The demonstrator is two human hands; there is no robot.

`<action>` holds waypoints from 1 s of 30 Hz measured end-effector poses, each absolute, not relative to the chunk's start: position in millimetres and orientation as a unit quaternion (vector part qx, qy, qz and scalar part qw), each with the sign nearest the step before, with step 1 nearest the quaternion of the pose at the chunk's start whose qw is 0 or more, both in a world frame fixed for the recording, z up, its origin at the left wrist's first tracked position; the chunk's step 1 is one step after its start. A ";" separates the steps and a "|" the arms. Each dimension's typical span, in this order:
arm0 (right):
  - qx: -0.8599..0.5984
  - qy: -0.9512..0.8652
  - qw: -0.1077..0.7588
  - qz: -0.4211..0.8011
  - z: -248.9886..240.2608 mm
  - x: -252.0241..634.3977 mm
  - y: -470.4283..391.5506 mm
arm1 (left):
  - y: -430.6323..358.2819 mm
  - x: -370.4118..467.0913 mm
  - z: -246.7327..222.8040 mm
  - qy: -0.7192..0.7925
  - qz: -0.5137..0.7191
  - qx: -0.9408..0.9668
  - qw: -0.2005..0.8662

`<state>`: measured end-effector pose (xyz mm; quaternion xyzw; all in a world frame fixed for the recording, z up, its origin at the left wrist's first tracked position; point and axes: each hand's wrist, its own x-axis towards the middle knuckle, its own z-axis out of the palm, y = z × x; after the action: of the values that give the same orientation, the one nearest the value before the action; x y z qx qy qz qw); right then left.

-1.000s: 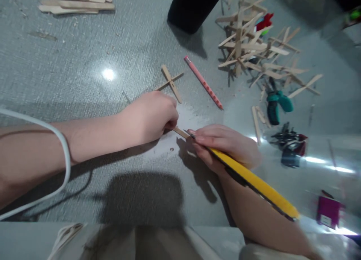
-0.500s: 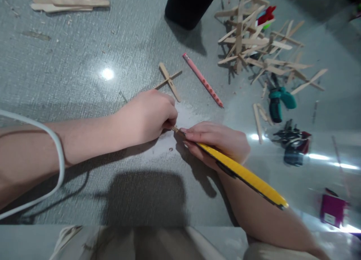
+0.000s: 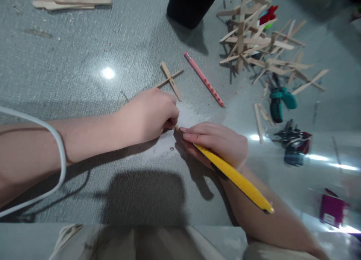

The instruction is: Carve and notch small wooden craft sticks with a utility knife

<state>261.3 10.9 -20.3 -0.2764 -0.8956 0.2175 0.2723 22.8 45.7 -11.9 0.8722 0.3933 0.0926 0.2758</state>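
My right hand is closed around a yellow utility knife, whose handle slants down to the right. Its tip end meets a small piece of wooden craft stick between my two hands. The other part of that stick is hidden under my left hand, which pinches it with curled fingers against the table. Just beyond my left hand lie two craft sticks joined in a cross. A pink pencil rests to the right of the cross.
Craft sticks are stacked at the far left. A black container stands at the back, beside a heap of crossed sticks. Teal-handled pliers, a cluster of dark bits and a purple box lie rightward. A white cable loops over my left forearm.
The rear end of the utility knife has swung left and slightly down, its angle now steeper. My right hand has shifted a little. My left hand stays nearly in place.
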 end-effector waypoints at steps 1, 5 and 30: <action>-0.277 -0.896 0.271 0.216 -20.3 261.1 11.1 | 45.7 22.9 -11.5 0.393 0.093 0.873 0.274; -0.275 -0.899 0.270 0.208 -19.4 260.0 10.5 | 46.4 24.0 -9.5 0.395 0.081 0.871 0.280; -0.294 -0.911 0.223 0.186 -12.0 254.5 7.5 | 46.3 25.8 -13.3 0.402 0.091 0.869 0.273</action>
<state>254.5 7.5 -12.0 -0.2938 -0.9108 0.1862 0.2225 25.8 46.3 -13.3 0.8694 0.4018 0.0908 0.2728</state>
